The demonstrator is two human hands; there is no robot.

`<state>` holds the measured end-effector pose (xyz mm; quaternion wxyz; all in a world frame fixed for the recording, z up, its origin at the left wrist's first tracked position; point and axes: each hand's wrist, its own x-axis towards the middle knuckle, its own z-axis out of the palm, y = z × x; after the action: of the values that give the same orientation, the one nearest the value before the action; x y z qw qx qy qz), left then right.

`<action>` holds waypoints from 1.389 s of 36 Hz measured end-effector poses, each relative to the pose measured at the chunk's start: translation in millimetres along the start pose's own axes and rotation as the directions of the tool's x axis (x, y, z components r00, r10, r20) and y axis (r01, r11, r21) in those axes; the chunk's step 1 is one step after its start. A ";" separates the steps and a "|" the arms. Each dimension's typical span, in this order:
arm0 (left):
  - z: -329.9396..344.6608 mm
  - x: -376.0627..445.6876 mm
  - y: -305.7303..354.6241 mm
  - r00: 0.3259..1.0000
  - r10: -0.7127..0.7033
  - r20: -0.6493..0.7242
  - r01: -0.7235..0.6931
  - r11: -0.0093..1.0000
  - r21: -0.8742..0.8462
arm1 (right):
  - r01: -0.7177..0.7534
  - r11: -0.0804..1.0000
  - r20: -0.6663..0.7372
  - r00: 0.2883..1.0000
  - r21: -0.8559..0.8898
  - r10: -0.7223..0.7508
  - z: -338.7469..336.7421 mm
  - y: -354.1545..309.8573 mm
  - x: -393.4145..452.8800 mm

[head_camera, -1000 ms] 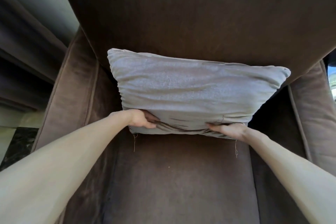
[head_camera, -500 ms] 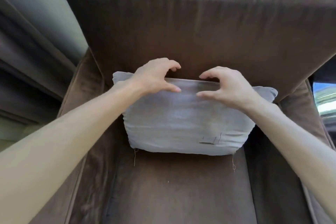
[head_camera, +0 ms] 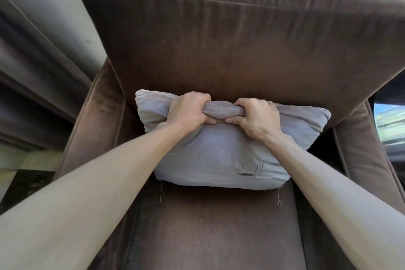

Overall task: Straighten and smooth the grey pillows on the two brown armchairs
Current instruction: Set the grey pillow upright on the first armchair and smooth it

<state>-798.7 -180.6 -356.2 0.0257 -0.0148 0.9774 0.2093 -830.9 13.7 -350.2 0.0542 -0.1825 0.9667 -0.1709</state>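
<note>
A grey pillow (head_camera: 221, 158) leans against the backrest of a brown armchair (head_camera: 230, 55), its lower edge resting on the seat cushion. My left hand (head_camera: 188, 109) and my right hand (head_camera: 256, 117) sit side by side at the middle of the pillow's top edge. Both are closed around a bunched roll of the grey fabric, thumbs nearly touching in front. Two loose threads hang from the pillow's bottom corners. Only one armchair is in view.
The armchair's left armrest (head_camera: 92, 120) and right armrest (head_camera: 361, 149) flank the seat (head_camera: 214, 232). Grey curtain folds (head_camera: 37, 68) hang to the left. A dark floor patch (head_camera: 24, 184) shows at lower left, and a bright window strip (head_camera: 390, 125) at right.
My hands left the pillow's bottom edge, rose to its top edge with fingers apart, and have now closed on the top fabric, bunching it. The view has moved closer.
</note>
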 end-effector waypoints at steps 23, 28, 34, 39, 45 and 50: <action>-57.7 -2.4 -72.4 0.988 -0.127 0.089 0.111 0.978 0.175 | -0.324 0.929 0.027 0.942 -0.176 0.334 -58.2 94.5 -20.0; -52.9 -16.7 -68.5 0.983 0.010 -0.183 0.018 0.988 0.151 | -0.280 0.941 -0.165 0.954 -0.190 0.251 -64.0 93.7 -22.0; -27.7 -26.6 -69.7 0.955 -0.074 -0.286 0.126 0.977 0.170 | -0.265 0.934 -0.326 0.928 -0.239 0.180 -28.6 107.4 -34.0; -2.9 -48.5 -29.1 0.857 0.148 -0.494 0.058 0.924 0.378 | -0.135 0.917 -0.574 0.811 -0.375 -0.115 -6.6 72.1 -58.4; 63.2 -93.3 20.8 0.866 0.439 -0.238 -0.340 0.867 0.363 | 0.196 0.939 -0.360 0.886 -0.283 -0.293 57.7 8.4 -91.2; 86.5 -97.7 -5.4 0.975 0.224 0.007 -0.207 0.891 0.404 | 0.178 0.905 -0.190 0.945 -0.386 -0.267 94.6 29.4 -80.3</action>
<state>-697.1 -148.3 -431.7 -0.0149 0.0951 0.9953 0.0052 -750.5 39.9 -445.6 -0.1166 -0.2773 0.9536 -0.0149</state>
